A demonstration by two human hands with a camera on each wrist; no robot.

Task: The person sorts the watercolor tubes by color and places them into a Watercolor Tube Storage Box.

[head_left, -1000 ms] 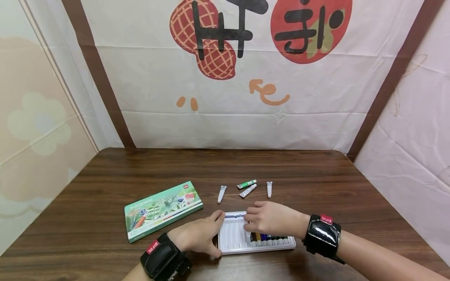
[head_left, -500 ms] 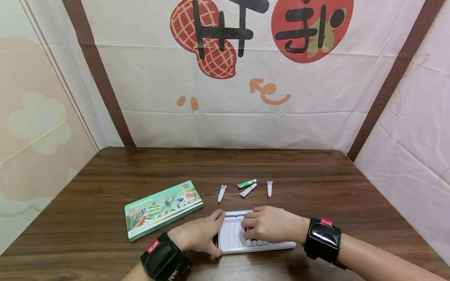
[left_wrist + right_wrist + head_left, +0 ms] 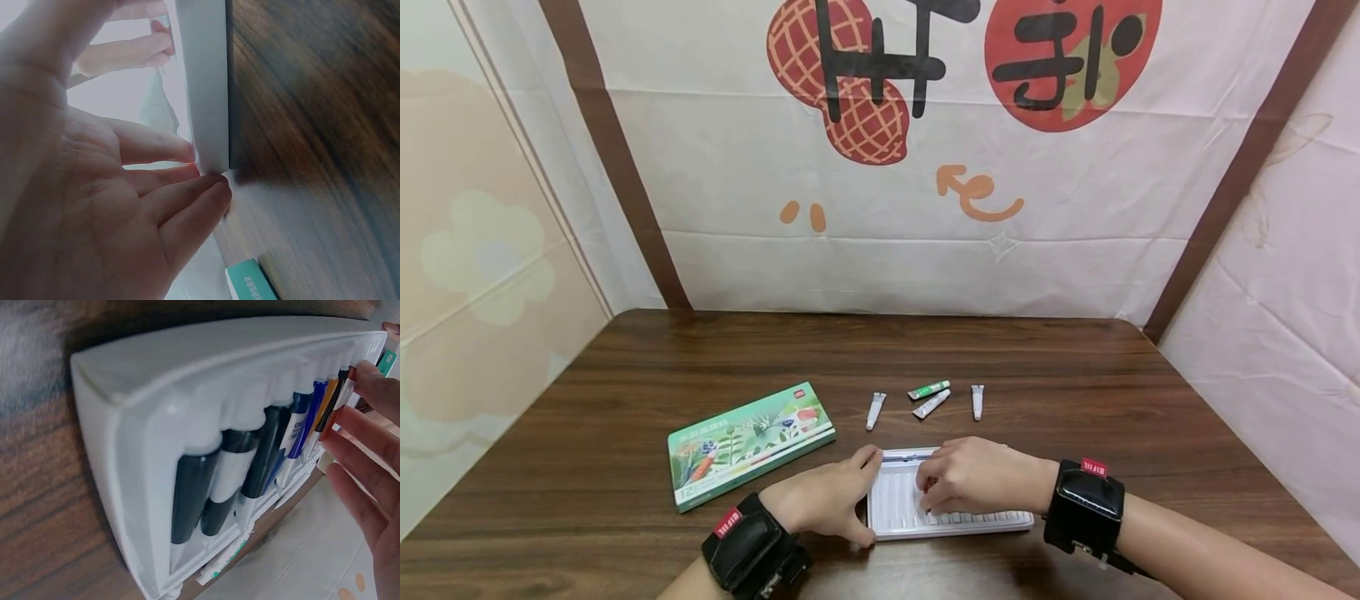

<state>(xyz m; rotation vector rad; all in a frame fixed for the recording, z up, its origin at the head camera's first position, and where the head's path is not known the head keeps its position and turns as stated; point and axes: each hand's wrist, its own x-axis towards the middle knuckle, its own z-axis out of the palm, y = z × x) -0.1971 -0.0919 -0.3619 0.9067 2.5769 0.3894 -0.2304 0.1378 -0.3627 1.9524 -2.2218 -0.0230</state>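
Note:
A white plastic tray (image 3: 895,504) lies in front of me, with a row of dark, blue and ochre paint tubes (image 3: 190,497) in its right-hand slots. My left hand (image 3: 823,497) holds the tray's left end, thumb at the near corner and fingers at the far one. Over the middle of the tray, my right hand (image 3: 981,477) pinches a reddish paint tube (image 3: 330,429) between thumb and fingers, at the end of the row. From the head view that tube is hidden under the hand. Slots left of it hold no tubes.
Beyond the tray lie a white tube (image 3: 876,411), a green tube (image 3: 929,389), another pale tube (image 3: 932,404) and one more at the right (image 3: 977,402). A green illustrated paint box (image 3: 751,446) sits on the wooden table (image 3: 775,346) at the left.
My right hand has come slightly nearer and lower over the tray, covering the row's left end. The left hand keeps its place at the tray's edge.

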